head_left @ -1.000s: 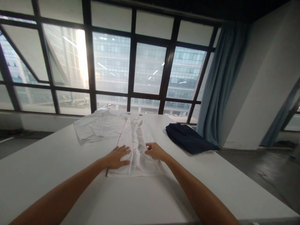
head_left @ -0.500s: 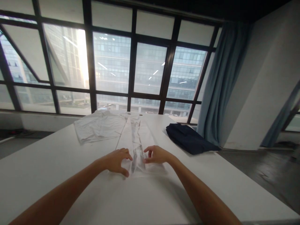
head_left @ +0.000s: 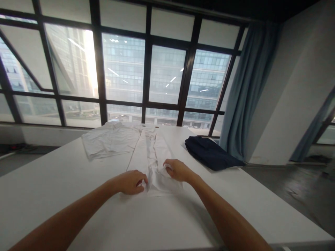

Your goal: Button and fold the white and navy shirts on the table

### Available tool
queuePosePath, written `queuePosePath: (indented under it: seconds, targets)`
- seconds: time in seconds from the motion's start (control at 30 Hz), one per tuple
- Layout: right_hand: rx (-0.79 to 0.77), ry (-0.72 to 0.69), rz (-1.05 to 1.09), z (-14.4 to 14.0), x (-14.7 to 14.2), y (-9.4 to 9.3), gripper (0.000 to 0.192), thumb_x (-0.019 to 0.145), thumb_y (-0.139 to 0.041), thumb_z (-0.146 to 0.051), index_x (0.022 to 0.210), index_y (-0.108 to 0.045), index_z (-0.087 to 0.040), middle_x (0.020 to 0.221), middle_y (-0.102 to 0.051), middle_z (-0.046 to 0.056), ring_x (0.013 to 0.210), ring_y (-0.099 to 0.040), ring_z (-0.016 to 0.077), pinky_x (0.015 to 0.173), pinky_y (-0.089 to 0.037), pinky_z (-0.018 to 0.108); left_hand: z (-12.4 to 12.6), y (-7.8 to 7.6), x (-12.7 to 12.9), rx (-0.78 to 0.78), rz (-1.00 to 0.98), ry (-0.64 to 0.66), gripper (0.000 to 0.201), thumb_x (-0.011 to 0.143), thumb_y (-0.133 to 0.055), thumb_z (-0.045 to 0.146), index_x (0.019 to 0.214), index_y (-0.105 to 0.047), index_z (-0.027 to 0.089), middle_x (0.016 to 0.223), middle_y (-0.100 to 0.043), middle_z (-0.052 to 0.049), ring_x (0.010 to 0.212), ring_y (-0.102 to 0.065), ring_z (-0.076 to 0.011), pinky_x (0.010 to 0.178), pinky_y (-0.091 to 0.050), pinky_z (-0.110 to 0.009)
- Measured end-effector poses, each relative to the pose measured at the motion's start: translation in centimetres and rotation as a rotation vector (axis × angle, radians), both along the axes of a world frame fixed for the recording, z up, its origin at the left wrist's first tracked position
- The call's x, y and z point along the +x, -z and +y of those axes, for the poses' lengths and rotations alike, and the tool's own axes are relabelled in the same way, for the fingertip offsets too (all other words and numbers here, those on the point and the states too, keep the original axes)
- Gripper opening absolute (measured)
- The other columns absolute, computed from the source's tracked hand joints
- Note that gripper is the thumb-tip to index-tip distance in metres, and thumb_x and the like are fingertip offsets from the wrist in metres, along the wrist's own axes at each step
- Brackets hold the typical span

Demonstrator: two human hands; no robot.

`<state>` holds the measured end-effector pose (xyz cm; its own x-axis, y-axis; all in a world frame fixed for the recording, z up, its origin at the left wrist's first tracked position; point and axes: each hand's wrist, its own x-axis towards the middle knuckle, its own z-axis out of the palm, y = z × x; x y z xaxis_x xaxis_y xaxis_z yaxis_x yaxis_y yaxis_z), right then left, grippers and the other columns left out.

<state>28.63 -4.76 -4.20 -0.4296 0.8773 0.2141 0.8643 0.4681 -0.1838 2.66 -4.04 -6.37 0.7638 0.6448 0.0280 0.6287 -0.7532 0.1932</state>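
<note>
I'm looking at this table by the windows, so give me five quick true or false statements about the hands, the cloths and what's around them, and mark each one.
1. The right hand touches the middle white cloth. True.
2. The dark blue cloth lies on the right side of the table. True.
3. The left hand rests on the dark blue cloth. False: it is at the middle white cloth.
4. The curtain is bright red. False: it is blue.
5. The other white cloth lies left of the middle one. True.
</note>
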Motion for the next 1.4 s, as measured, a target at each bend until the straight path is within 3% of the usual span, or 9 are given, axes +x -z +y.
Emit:
queuePosePath:
  seconds: [0.13,0.23,0.47,0.67,0.87,1.0,1.13,1.2,1.4]
  targets:
    - [0.074,-0.36,0.075,-0.3,-1.1,0.6,0.057,0.07,-0.057,-0.011,0.126,-0.058,-0.023,0.115,-0.06,0.008,0.104,-0.055,0.0211,0.09,-0.042,0.032,0.8,-1.4,-1.0,0.048,-0.12,-0.125,0.025,0.079,-0.045,0.021,0.09,-0.067,0.02,0.079,-0.067,-0.002,0.077,-0.06,-0.017,0.073,-0.044,-0.026]
    - [0.048,-0.484,0.055,-0.3,-2.2,1.4,0.047,0.071,-0.059,-0.014,0.117,-0.064,-0.022,0.111,-0.06,0.008,0.1,-0.056,0.0206,0.091,-0.042,0.033,1.1,-2.3,-1.8,0.112,-0.218,-0.208,0.027,0.08,-0.044,0.022,0.092,-0.068,0.019,0.071,-0.065,0.0,0.068,-0.059,-0.0152,0.068,-0.044,-0.025]
    - [0.012,-0.32,-0.069,0.3,-3.2,2.7,0.03,0.081,-0.051,-0.013,0.104,-0.069,-0.021,0.102,-0.064,0.006,0.088,-0.061,0.0173,0.076,-0.043,0.026,-0.1,0.0,0.1,0.048,-0.069,0.07,0.053,0.078,-0.041,0.012,0.125,-0.06,0.027,0.111,-0.07,-0.002,0.094,-0.064,-0.0181,0.087,-0.046,-0.029]
    - [0.007,-0.198,-0.112,0.9,-2.7,2.3,0.027,0.084,-0.053,-0.016,0.103,-0.07,-0.023,0.096,-0.066,0.005,0.083,-0.061,0.0172,0.072,-0.041,0.026,-0.3,0.3,0.4,0.055,0.029,0.059,0.058,0.077,-0.042,0.012,0.13,-0.056,0.031,0.11,-0.071,-0.002,0.095,-0.066,-0.0205,0.087,-0.047,-0.032]
    - [0.068,-0.261,0.203,2.4,-1.4,2.7,0.024,0.079,-0.049,-0.003,0.086,-0.067,-0.017,0.09,-0.063,0.006,0.08,-0.059,0.0143,0.073,-0.043,0.025,-0.6,0.3,0.7,0.016,0.064,0.075,0.057,0.078,-0.041,0.012,0.126,-0.059,0.036,0.106,-0.072,0.002,0.09,-0.066,-0.0203,0.085,-0.047,-0.032]
    - [-0.102,-0.284,0.403,2.4,-2.0,3.6,0.015,0.08,-0.06,-0.017,0.094,-0.065,-0.016,0.084,-0.064,0.004,0.074,-0.059,0.0136,0.068,-0.046,0.024,-0.4,-0.2,0.3,-0.015,-0.039,0.091,0.053,0.076,-0.043,0.011,0.119,-0.065,0.031,0.107,-0.071,0.001,0.091,-0.064,-0.0183,0.086,-0.045,-0.029]
    - [-0.247,-0.21,0.287,1.4,-1.1,2.2,0.065,0.062,-0.08,-0.039,0.119,-0.057,-0.016,0.098,-0.063,0.007,0.07,-0.057,0.0135,0.06,-0.045,0.024,0.1,-1.7,-0.9,-0.044,-0.202,0.035,0.043,0.078,-0.043,0.013,0.112,-0.069,0.023,0.076,-0.069,0.002,0.064,-0.056,-0.0124,0.068,-0.043,-0.023]
    - [-0.234,-0.14,0.165,0.8,0.0,0.9,0.072,0.057,-0.082,-0.037,0.121,-0.057,-0.015,0.097,-0.063,0.007,0.068,-0.056,0.0134,0.059,-0.043,0.024,0.1,-2.3,-1.2,-0.057,-0.292,0.006,0.038,0.08,-0.043,0.016,0.107,-0.069,0.019,0.066,-0.062,0.003,0.056,-0.048,-0.0101,0.059,-0.038,-0.02]
    - [-0.265,-0.194,0.158,-0.3,1.3,-0.9,0.012,0.071,-0.061,-0.014,0.081,-0.067,-0.013,0.065,-0.061,-0.001,0.057,-0.05,0.0096,0.055,-0.038,0.021,-0.8,-1.7,-0.3,-0.123,-0.273,0.11,0.03,0.081,-0.051,0.021,0.105,-0.069,0.019,0.057,-0.052,0.005,0.051,-0.04,-0.0081,0.054,-0.033,-0.019]
